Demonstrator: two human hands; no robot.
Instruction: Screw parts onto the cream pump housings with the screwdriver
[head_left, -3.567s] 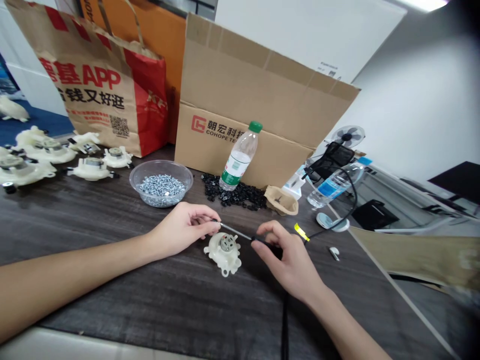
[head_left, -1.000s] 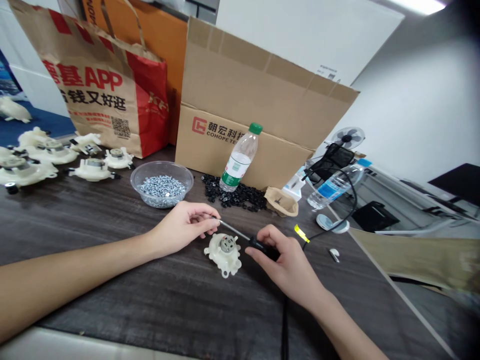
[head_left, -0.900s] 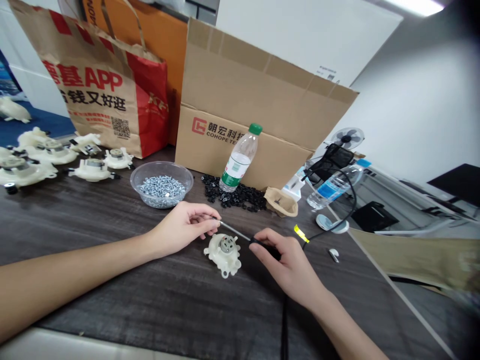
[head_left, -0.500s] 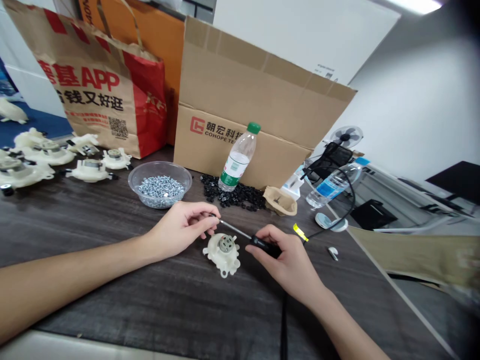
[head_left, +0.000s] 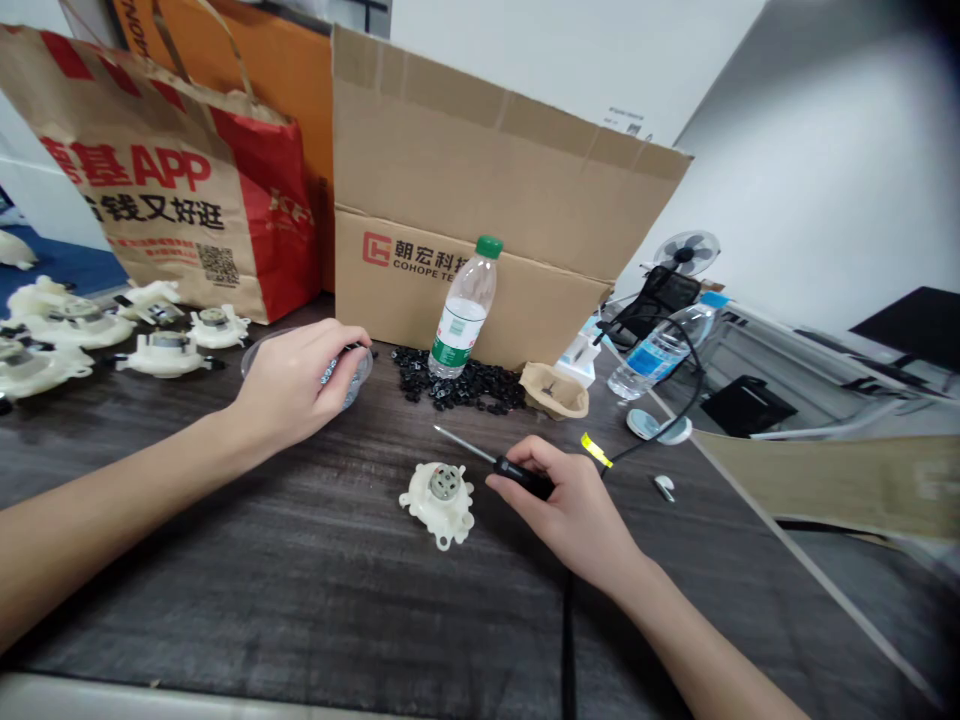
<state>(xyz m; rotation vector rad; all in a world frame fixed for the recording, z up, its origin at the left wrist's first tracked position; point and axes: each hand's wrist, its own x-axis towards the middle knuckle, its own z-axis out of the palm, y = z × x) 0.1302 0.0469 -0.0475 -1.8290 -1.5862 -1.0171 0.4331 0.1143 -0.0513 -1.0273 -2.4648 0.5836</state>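
Left hand has left the screwdriver tip, where it was half a second ago, and is now back-left over the bowl of screws. Its fingers are curled down into the bowl, covering most of it; screws show between the fingertips, but I can't tell if one is actually pinched. Right hand hasn't moved much. It's wrapped round the black handle of the screwdriver, thumb and fingers pressed on it, with the shaft pointing up-left, free in the air and touching nothing. White motor housing sits flat on the dark wood-grain table, metal motor end facing up, just left of the right hand and below the shaft, with neither hand on it. The camera has also swung a bit right, so everything sits further left in view. Behind the housing is a pile of small black parts, with a green-capped water bottle upright at its far edge, against the open cardboard box. Printed paper bag stands left of the box. More white housings lie in a cluster at far left. A black cable with a yellow tag runs off right of the hand. A second bottle lies on its side further right.
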